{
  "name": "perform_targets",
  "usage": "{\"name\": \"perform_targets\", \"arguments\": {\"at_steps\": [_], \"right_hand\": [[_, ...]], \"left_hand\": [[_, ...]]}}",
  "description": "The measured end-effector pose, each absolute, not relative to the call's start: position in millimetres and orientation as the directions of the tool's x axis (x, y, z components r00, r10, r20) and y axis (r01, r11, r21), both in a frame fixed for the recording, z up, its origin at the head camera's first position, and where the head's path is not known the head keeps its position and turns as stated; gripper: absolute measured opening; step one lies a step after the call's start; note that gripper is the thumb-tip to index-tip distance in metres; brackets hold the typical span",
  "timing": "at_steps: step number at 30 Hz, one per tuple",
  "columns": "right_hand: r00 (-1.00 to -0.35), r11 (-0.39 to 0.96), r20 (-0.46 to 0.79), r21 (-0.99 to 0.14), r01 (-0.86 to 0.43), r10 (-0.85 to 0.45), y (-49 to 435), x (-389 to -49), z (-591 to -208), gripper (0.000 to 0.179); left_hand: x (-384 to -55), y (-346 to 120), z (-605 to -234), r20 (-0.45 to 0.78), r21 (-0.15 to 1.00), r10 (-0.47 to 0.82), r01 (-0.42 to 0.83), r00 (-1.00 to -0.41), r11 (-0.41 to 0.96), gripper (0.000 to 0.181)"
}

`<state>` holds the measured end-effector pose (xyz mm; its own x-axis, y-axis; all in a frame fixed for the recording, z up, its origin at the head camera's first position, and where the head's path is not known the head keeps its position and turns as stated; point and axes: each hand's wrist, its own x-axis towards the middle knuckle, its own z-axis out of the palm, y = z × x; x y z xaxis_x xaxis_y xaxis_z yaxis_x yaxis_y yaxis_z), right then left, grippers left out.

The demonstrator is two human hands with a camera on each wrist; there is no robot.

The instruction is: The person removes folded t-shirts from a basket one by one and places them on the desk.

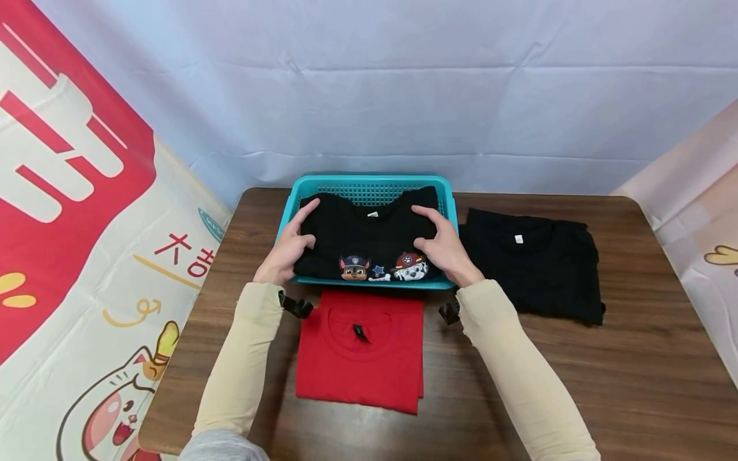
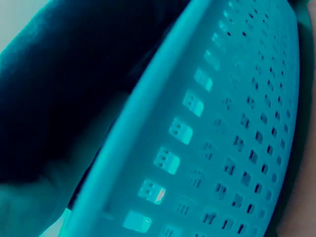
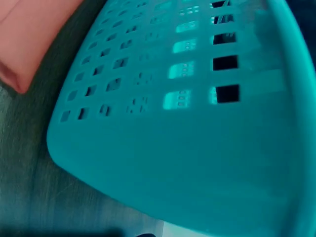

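A folded black T-shirt (image 1: 369,234) with cartoon dog heads along its lower edge lies in a teal plastic basket (image 1: 369,284). My left hand (image 1: 286,251) is at the shirt's left side, index finger and thumb spread apart over the cloth. At the right side my right hand (image 1: 444,246) mirrors it, thumb and index finger extended on the shirt. The remaining fingers of both hands are hidden. The left wrist view shows the basket's perforated wall (image 2: 207,128) with dark cloth above the rim; the right wrist view shows the basket's outer side (image 3: 173,158).
A folded red T-shirt (image 1: 363,358) lies on the brown wooden table (image 1: 634,358) in front of the basket. To the basket's right is another folded black T-shirt (image 1: 536,269). A pale curtain (image 1: 375,96) hangs behind the table, and a printed cloth (image 1: 115,256) hangs at the left.
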<state>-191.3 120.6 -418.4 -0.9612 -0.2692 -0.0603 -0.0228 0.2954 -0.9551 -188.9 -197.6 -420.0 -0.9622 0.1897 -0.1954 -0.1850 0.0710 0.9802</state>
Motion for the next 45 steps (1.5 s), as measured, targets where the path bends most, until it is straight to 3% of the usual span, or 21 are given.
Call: {"name": "perform_targets", "arguments": {"at_steps": [11, 23, 27, 35, 45], "right_hand": [[-0.959, 0.257, -0.073, -0.966, 0.0, -0.275, 132.5, -188.9, -410.9, 0.068], [-0.955, 0.164, 0.01, -0.984, -0.061, -0.296, 142.5, -174.3, -397.4, 0.073], [-0.948, 0.136, -0.007, -0.99, -0.039, -0.318, 147.2, -168.8, -392.7, 0.075], [-0.949, 0.222, -0.053, -0.975, -0.018, -0.312, 158.2, -158.5, -392.6, 0.073], [-0.972, 0.263, -0.012, -0.964, -0.052, -0.233, 164.5, -147.9, -391.6, 0.055]], "left_hand": [[-184.0, -195.9, -411.8, -0.119, 0.993, 0.205, -0.122, -0.971, -0.002, 0.083], [-169.9, -192.0, -405.0, -0.099, 0.992, 0.19, -0.082, -0.977, 0.095, 0.077], [-164.3, -188.9, -403.0, -0.076, 0.996, 0.221, -0.066, -0.972, 0.052, 0.075], [-154.1, -179.4, -404.3, -0.048, 0.996, 0.28, -0.066, -0.959, -0.054, 0.063], [-147.8, -175.8, -404.2, -0.01, 0.993, 0.34, -0.05, -0.94, -0.107, 0.072]]}}
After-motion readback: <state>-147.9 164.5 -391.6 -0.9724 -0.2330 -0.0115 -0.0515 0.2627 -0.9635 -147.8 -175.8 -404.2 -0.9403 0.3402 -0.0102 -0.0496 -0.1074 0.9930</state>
